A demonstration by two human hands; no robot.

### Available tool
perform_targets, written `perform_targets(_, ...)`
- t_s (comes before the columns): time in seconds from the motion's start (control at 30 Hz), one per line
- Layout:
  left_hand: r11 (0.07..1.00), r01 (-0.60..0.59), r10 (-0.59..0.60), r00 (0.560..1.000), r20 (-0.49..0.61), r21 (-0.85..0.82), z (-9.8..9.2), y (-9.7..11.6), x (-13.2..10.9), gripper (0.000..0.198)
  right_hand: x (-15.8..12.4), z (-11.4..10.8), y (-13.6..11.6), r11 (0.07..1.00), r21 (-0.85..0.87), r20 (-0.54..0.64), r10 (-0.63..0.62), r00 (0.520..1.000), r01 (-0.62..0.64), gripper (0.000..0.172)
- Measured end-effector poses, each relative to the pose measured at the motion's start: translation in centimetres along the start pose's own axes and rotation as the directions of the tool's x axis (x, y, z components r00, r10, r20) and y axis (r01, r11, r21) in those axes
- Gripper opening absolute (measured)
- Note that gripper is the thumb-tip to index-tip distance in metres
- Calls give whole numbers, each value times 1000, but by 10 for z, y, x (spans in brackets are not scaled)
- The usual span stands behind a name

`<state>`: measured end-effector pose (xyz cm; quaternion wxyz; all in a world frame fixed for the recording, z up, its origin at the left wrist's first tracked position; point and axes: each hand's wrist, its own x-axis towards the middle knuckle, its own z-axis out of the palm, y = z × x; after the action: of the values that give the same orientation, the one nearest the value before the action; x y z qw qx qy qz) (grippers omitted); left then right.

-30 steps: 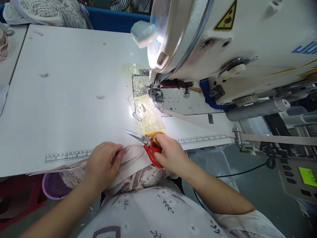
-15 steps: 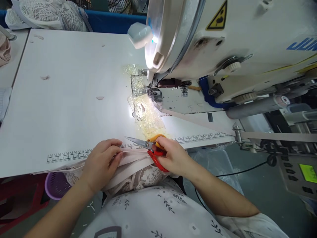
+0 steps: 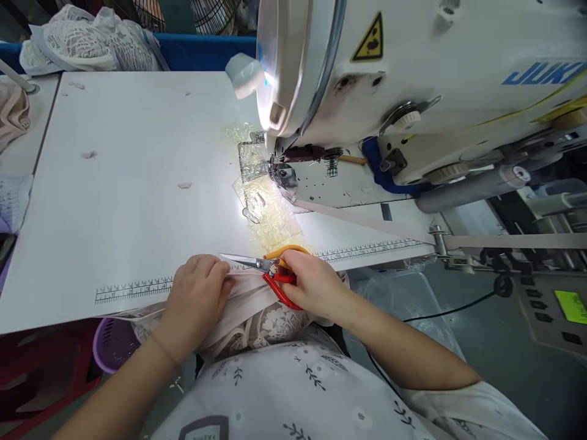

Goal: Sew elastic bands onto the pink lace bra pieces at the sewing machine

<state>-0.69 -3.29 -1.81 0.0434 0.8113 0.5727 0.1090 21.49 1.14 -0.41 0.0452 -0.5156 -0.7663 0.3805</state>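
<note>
Head view, now. The left hand is closed in a pinch on the upper edge of a pale fabric band, which lies along the front edge of the surface, just below the printed ruler. Lace fabric hangs from it toward the person's lap. The right hand grips the scissors by their handles; the handles stand spread, the blade tip just beside the left fingers. Whether the blades have fabric between them: cannot tell.

Progress, judged: partway. The fabric is gathered and held, scissors in position; no severed piece shows at the blades, so a snip at this spot looks outstanding, or is hidden by the fingers. A fabric scrap lies on the surface, well apart; its origin is unclear. The sewing machine stands beyond the hands, a pale tape leading toward its needle area.

Against half a second ago: the scissors have shifted left, tip nearer the left fingers; left-hand pinch maintained; whole view slightly shifted.
</note>
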Motion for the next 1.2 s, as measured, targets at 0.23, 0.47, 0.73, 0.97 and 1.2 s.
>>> perform_targets(0.23,945,140,-135,990,35,-294,-2,-3,-4,14,12,-12,-2,942,259,-93,-193,977,211,24)
perform_targets(0.47,705,298,-334,940,70,-643,-32,11,4,13,22,-16,-23,792,569,81,-322,943,221,22)
perform_targets(0.73,495,142,-324,946,-31,-857,-39,33,25,32,0,-30,-12,662,718,-133,-172,976,214,40)
perform_targets(0.97,687,38,-232,958,-168,-726,-24,44,17,10,-12,-26,3,652,734,-134,-138,981,192,32)
perform_targets(1.2,595,34,-157,985,-75,-803,-31,49,29,11,-15,-29,2,697,660,-189,-209,959,282,11)
